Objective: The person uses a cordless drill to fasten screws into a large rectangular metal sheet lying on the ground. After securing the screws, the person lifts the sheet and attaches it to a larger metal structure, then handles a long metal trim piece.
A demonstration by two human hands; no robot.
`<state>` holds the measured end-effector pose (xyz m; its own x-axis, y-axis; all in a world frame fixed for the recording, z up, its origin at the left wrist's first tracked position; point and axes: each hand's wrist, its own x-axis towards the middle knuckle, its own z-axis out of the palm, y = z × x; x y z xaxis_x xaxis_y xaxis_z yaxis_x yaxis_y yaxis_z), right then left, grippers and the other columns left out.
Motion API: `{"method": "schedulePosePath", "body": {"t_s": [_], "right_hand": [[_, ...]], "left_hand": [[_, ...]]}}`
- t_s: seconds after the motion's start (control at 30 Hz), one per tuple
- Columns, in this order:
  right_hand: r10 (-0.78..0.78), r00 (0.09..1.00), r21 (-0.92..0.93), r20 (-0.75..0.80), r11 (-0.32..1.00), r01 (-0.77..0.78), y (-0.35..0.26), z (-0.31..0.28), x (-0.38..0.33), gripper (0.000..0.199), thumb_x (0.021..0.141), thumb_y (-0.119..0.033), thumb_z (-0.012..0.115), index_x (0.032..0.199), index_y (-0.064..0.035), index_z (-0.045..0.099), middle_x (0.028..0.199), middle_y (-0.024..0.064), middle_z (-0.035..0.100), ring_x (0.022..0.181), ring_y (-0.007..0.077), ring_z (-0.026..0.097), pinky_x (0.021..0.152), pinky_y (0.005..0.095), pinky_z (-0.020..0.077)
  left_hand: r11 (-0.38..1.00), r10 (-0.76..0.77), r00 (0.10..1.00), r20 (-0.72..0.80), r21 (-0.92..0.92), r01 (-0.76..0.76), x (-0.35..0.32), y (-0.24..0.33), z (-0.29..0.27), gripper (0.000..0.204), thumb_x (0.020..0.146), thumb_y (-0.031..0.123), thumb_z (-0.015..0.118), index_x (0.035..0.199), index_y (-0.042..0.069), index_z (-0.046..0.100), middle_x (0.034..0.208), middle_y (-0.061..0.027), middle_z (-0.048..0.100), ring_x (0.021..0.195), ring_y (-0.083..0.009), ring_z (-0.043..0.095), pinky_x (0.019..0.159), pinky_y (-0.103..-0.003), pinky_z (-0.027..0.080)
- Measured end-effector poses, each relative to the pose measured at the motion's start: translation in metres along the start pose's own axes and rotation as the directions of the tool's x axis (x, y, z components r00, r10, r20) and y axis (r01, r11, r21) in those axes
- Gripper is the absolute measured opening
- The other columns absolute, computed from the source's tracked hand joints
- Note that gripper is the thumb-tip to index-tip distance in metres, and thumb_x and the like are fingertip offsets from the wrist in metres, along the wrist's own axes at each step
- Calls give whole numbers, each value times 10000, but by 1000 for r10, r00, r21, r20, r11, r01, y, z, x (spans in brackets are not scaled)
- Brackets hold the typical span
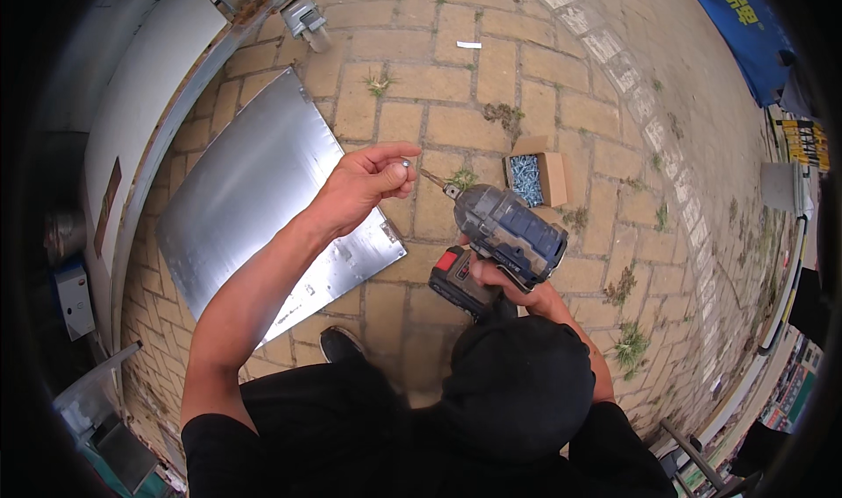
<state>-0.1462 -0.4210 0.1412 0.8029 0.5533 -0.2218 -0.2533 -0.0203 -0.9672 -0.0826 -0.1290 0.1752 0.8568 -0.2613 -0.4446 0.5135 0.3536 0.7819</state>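
My left hand (pixel 367 181) is raised over the brick paving and pinches a small silver screw (pixel 404 161) between thumb and fingertips. My right hand (pixel 502 279) grips the handle of a blue-grey cordless drill (pixel 509 231) with a red and black battery (pixel 454 281). The drill bit (pixel 432 181) points up and left, its tip close to the fingers of my left hand. A black cap (pixel 517 384) and black shirt fill the lower part of the view.
A shiny sheet-metal plate (pixel 254 209) lies on the brick paving (pixel 438 77) under my left arm. A small cardboard box of screws (pixel 537 176) sits beyond the drill. A white curved metal frame (pixel 145 103) with a caster (pixel 307 20) runs along the left. A black shoe (pixel 338 343) is below the plate.
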Motion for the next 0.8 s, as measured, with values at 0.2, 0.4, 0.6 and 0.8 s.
{"method": "schedulePosePath", "body": {"t_s": [0.2,0.4,0.6,0.8], "right_hand": [[-35,998,-45,56,998,37,1,-7,2,124,968,-155,615,923,-47,658,796,39,631,721,175,545,680,322,481],[57,997,9,44,998,-58,-2,-2,4,410,856,-62,694,1244,-9,572,804,-15,576,738,83,526,708,251,429],[121,993,-15,16,993,-121,-3,-4,3,385,830,-55,698,1206,-27,620,816,-20,594,729,82,537,683,250,439],[102,995,-62,16,993,-101,-5,-3,5,411,818,-52,703,1217,-18,613,813,-21,593,720,79,533,683,249,439]], "left_hand": [[991,65,996,64,116,-72,6,2,-2,156,937,107,688,1065,40,632,951,-39,669,847,-142,660,813,-284,553],[995,65,995,77,69,-70,4,2,-5,145,938,114,685,1052,40,632,939,-43,671,852,-145,668,812,-287,560],[995,38,997,73,85,-44,4,3,-4,140,946,124,676,1047,38,630,939,-60,684,865,-157,684,816,-291,569],[997,-14,997,77,80,8,3,6,-3,115,956,109,656,1038,34,625,970,-85,702,903,-184,713,812,-304,590]]}}
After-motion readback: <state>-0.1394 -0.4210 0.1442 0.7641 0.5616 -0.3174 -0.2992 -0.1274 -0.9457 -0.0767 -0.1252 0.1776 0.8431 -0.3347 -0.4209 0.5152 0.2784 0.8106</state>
